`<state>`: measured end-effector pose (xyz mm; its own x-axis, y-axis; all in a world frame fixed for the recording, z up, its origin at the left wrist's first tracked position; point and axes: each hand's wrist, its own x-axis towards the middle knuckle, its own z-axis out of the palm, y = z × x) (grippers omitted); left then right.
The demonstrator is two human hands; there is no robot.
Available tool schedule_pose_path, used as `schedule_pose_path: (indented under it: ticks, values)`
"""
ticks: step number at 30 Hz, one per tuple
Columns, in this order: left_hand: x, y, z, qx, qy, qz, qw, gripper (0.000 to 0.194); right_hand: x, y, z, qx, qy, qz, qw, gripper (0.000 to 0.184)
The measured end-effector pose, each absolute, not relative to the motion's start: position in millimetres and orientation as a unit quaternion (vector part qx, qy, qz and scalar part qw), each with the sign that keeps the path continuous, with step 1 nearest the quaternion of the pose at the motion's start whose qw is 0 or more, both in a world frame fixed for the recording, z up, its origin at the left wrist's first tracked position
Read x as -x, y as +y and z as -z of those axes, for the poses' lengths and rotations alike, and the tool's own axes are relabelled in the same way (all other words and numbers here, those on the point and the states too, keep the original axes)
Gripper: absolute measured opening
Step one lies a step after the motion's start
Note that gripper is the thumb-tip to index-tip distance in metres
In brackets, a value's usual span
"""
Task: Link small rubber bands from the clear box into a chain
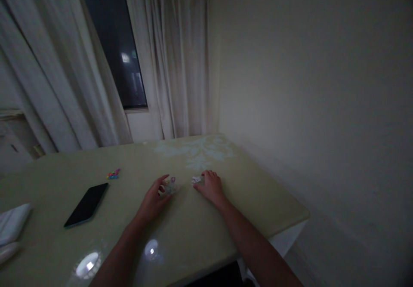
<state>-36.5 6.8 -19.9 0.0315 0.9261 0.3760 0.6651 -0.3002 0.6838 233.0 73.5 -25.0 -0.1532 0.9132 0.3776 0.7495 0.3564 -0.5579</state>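
Observation:
In the middle of the table, my left hand (pixel 155 195) curls its thumb and fingers around a small see-through object with pale coloured bits (pixel 170 186). It may be a clear container or a cluster of small pieces; the dim light hides which. To the right, my right hand (pixel 211 186) has its thumb and fingers closed about a small white and clear object (pixel 196 180), partly covered by the fingers. A short gap of tabletop lies between the two hands.
A pile of small bright coloured pieces (pixel 113 174) lies left of my hands. Nearer is a black-screened phone or tablet (pixel 87 204). A white object (pixel 14 222) sits at the far left. The glossy table (pixel 258 201) meets a wall on the right; curtains (pixel 180 63) hang behind.

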Motion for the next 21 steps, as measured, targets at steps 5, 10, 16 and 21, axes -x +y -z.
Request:
schedule_pose_path:
  ticks: [5, 10, 16, 21]
  values:
    - [27, 7, 27, -0.714, 0.556, -0.396, 0.153, 0.068, -219, 60, 15, 0.468, -0.806, -0.127, 0.34, 0.046]
    - [22, 7, 29, -0.733, 0.541, -0.387, 0.141, 0.067, -188, 43, 22, 0.388, -0.85, -0.161, 0.319, 0.058]
    - [29, 7, 26, -0.753, 0.541, -0.36, 0.104, 0.065, -159, 52, 29, 0.34, -0.87, -0.208, 0.289, 0.079]
    - [35, 5, 25, -0.77, 0.549, -0.32, 0.062, 0.063, -157, 56, 25, 0.356, -0.849, -0.245, 0.303, 0.06]
